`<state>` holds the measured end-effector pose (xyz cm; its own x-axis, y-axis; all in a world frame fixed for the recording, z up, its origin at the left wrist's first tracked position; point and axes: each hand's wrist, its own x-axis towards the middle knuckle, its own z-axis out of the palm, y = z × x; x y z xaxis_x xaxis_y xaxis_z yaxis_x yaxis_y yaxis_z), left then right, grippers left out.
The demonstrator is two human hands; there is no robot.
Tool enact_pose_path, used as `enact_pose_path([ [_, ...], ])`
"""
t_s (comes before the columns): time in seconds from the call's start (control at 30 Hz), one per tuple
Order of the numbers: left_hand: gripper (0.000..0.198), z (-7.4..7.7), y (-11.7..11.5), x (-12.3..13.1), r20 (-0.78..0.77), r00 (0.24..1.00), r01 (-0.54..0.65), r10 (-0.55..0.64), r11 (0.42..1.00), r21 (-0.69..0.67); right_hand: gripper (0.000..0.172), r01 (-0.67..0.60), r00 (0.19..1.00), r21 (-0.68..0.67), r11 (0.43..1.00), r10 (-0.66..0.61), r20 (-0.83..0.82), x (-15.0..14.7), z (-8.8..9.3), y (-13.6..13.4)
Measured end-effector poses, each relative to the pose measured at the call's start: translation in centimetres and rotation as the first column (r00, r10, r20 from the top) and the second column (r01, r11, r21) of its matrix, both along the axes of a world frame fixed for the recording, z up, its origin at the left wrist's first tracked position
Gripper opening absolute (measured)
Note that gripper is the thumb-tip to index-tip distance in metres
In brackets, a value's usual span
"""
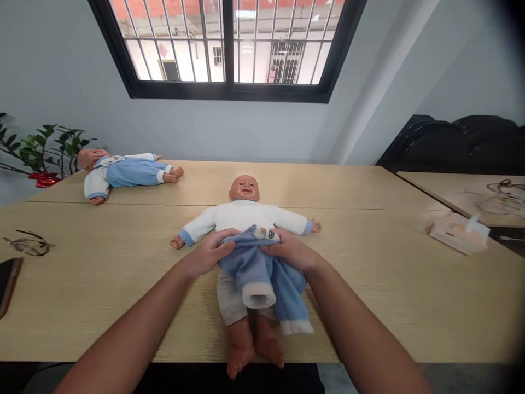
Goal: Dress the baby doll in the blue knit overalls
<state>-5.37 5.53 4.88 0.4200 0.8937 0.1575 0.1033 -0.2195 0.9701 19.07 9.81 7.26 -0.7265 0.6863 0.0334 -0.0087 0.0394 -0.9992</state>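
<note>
A baby doll [246, 190] lies on its back on the table, head away from me, feet over the front edge. It wears a white long-sleeved top [241, 214] with blue cuffs and white shorts [229, 298]. Blue doll overalls [266, 268] with white leg hems hang over its belly and legs. My left hand [213, 251] grips their waist on the left side, thumb on top. On the right side, near a white patch, my right hand [292, 250] pinches the same cloth. Some fingers of both hands are hidden behind the fabric.
A second doll [131, 172] in blue overalls lies at the back left, near a potted plant [45, 148]. Eyeglasses [30, 244] and a dark flat object [9, 284] rest at the left. A tissue pack [457, 232] and coiled cables [508, 194] are at the right.
</note>
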Motion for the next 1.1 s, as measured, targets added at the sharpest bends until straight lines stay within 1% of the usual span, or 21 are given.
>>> enact_pose_path([
  [0.07,0.067,0.4,-0.1,-0.4,-0.073,0.995,0.074,-0.071,0.997,0.031,0.039,0.022,0.995,-0.088,0.996,-0.03,-0.098,-0.4,-0.7,-0.1],
  [0.1,0.064,0.5,-0.1,-0.6,-0.135,0.987,0.088,-0.081,0.995,0.043,0.04,0.019,0.99,-0.135,0.991,-0.037,-0.135,-0.5,-1.1,-0.2],
  [0.17,0.047,0.6,0.0,-0.8,-0.241,0.969,0.076,-0.062,0.996,0.049,0.043,0.006,0.983,-0.212,0.977,-0.045,-0.177,-0.8,-1.6,-0.5],
  [0.23,0.036,0.3,0.2,-0.8,-0.242,0.97,0.039,-0.023,0.997,0.061,0.05,-0.011,0.983,-0.264,0.965,-0.038,-0.181,-0.8,-1.8,-0.8],
  [0.27,0.036,0.1,0.2,-0.7,-0.193,0.981,0.018,-0.004,0.998,0.068,0.056,-0.029,0.984,-0.282,0.959,-0.023,-0.179,-0.8,-1.8,-0.9],
  [0.33,0.04,-0.6,0.3,-0.2,0.001,0.999,-0.037,0.037,0.999,0.039,0.068,-0.089,0.985,-0.288,0.953,0.041,-0.168,-0.7,-1.6,-1.0],
  [0.4,0.045,-1.4,0.2,0.5,0.26,0.963,-0.059,0.077,0.995,-0.076,0.072,-0.152,0.984,-0.238,0.959,0.125,-0.126,-0.7,-1.3,-0.9],
  [0.47,0.047,-2.0,0.1,1.2,0.46,0.88,-0.02,0.119,0.976,-0.215,0.067,-0.168,0.986,-0.146,0.975,0.164,-0.037,-0.7,-1.0,-0.8],
  [0.5,0.047,-2.1,0.0,1.4,0.517,0.845,0.009,0.134,0.965,-0.264,0.062,-0.154,0.988,-0.099,0.983,0.157,0.015,-0.7,-0.8,-0.7],
  [0.53,0.046,-2.2,-0.1,1.6,0.549,0.825,0.038,0.137,0.955,-0.295,0.057,-0.13,0.989,-0.059,0.99,0.134,0.057,-0.7,-0.7,-0.6],
  [0.6,0.045,-2.1,-0.2,1.4,0.552,0.829,0.1,0.095,0.945,-0.312,0.05,-0.089,0.992,-0.02,0.996,0.09,0.083,-0.6,-0.4,-0.4],
  [0.67,0.047,-1.7,-0.3,0.8,0.489,0.872,0.161,-0.002,0.945,-0.284,0.047,-0.086,0.995,-0.031,0.996,0.088,0.045,-0.4,-0.2,-0.4],
  [0.73,0.056,-1.1,-0.5,0.2,0.363,0.925,0.197,-0.112,0.958,-0.209,0.047,-0.108,0.994,-0.056,0.993,0.108,-0.014,-0.2,0.0,-0.4],
  [0.83,0.081,0.0,-1.1,-0.1,0.05,0.977,0.209,-0.206,0.976,-0.062,0.046,-0.117,0.992,-0.064,0.991,0.114,-0.057,0.0,0.3,-0.6],
  [0.87,0.082,0.4,-1.3,0.0,-0.073,0.975,0.207,-0.208,0.978,-0.031,0.045,-0.127,0.991,-0.057,0.99,0.124,-0.06,0.1,0.4,-0.6],
  [0.9,0.073,0.7,-1.5,0.1,-0.186,0.962,0.202,-0.201,0.979,-0.015,0.045,-0.15,0.988,-0.054,0.987,0.147,-0.054,0.2,0.4,-0.7],
  [0.93,0.057,1.0,-1.7,0.3,-0.273,0.942,0.2,-0.193,0.98,-0.005,0.045,-0.19,0.981,-0.057,0.98,0.188,-0.039,0.4,0.5,-0.7],
  [0.97,0.038,1.3,-1.9,0.4,-0.328,0.926,0.202,-0.189,0.979,0.005,0.047,-0.239,0.971,-0.07,0.969,0.238,-0.02,0.7,0.6,-0.7],
  [1.0,0.024,1.5,-2.0,0.5,-0.352,0.918,0.203,-0.183,0.979,0.022,0.05,-0.286,0.958,-0.096,0.953,0.287,0.0,1.0,0.6,-0.7],
  [1.03,0.019,1.6,-2.1,0.7,-0.356,0.919,0.202,-0.171,0.978,0.052,0.052,-0.312,0.948,-0.134,0.941,0.317,0.016,1.3,0.6,-0.7],
  [1.1,0.026,1.8,-2.2,0.9,-0.34,0.932,0.188,-0.126,0.969,0.157,0.057,-0.302,0.948,-0.23,0.925,0.317,0.031,1.9,0.8,-0.7],
])
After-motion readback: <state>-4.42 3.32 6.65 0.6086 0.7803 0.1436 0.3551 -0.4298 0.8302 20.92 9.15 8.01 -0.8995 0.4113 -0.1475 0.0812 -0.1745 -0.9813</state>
